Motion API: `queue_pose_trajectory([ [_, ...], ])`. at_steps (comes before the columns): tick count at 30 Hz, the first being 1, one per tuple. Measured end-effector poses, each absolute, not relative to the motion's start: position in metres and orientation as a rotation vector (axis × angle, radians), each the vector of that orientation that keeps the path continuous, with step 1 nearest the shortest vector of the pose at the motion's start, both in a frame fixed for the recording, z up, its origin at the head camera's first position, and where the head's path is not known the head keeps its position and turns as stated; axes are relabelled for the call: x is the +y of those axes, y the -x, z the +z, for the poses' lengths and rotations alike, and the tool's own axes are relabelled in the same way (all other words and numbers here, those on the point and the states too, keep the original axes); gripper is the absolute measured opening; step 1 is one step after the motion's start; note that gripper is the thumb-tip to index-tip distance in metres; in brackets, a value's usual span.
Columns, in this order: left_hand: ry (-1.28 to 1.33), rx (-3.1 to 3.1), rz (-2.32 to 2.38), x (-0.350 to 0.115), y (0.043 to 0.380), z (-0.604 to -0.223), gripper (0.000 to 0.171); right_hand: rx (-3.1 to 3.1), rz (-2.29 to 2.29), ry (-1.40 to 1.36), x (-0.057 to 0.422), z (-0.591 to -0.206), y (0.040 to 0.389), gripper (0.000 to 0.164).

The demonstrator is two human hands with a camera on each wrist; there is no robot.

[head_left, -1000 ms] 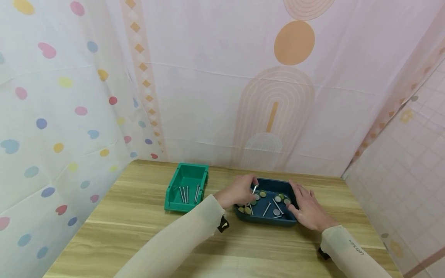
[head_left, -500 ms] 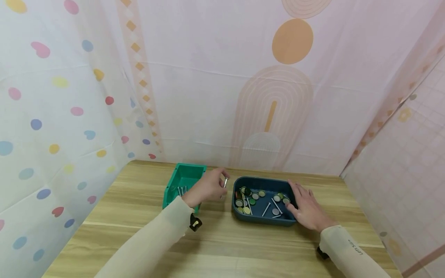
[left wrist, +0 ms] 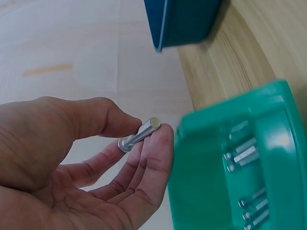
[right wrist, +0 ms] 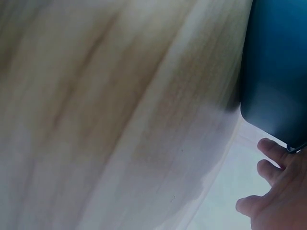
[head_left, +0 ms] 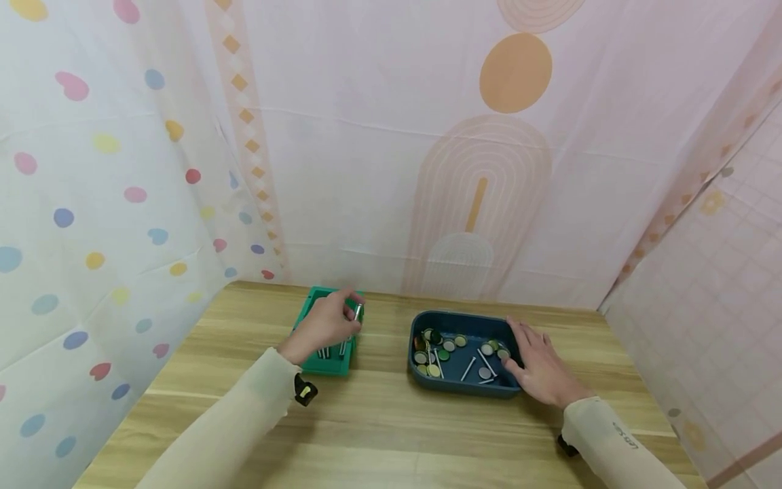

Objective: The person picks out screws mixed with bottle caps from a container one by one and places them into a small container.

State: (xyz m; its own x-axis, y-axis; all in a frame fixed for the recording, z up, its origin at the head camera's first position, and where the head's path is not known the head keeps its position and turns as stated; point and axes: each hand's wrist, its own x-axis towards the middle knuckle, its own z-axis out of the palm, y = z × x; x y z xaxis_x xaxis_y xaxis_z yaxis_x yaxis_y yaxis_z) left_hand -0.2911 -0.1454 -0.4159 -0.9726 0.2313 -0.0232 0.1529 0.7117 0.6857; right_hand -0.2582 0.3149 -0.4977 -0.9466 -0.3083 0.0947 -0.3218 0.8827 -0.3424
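Observation:
My left hand [head_left: 324,324] pinches a silver bolt [left wrist: 140,135] between thumb and fingertips. It is over the right side of the green bin [head_left: 326,371], hiding part of its inside. Several bolts [left wrist: 244,153] lie at the bottom of that bin in the left wrist view. My right hand [head_left: 540,363] rests at the right end of the dark blue tray [head_left: 461,388], its fingers extended along the rim and the thumb at the near corner. Inside the tray are several bottle caps [head_left: 449,346] in silver, gold and green, mixed with loose bolts [head_left: 468,368].
Both containers stand on a wood-grain table [head_left: 391,428], with a strip of tabletop between them. A patterned curtain [head_left: 342,170] hangs behind the table's far edge and along the left. A tile-patterned sheet [head_left: 721,292] hangs at the right.
My left hand has lifted the bolt out of the blue tray and carried it left to the green bin. The right hand has stayed at the tray's right end.

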Motion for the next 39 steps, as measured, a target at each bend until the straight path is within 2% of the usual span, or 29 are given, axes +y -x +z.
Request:
queue_pose_trajectory([
  [11, -0.251, 2.781, 1.109, -0.170, 0.298, -0.431, 0.045, -3.025, 0.553, -0.492, 0.316, -0.499, 0.256, 0.084],
  [30, -0.150, 2.725, 1.035, -0.180, 0.308, -0.448, 0.046, -3.022, 0.527, -0.491, 0.315, -0.497, 0.259, 0.083],
  [38, -0.216, 2.734, 0.939, -0.199, 0.355, -0.515, 0.050, -2.967, 0.481, -0.524, 0.315, -0.499, 0.260, 0.081],
  [39, -0.177, 2.744, 0.883, -0.196, 0.354, -0.512, 0.050, -2.962, 0.477, -0.523, 0.315, -0.500, 0.260, 0.081],
])
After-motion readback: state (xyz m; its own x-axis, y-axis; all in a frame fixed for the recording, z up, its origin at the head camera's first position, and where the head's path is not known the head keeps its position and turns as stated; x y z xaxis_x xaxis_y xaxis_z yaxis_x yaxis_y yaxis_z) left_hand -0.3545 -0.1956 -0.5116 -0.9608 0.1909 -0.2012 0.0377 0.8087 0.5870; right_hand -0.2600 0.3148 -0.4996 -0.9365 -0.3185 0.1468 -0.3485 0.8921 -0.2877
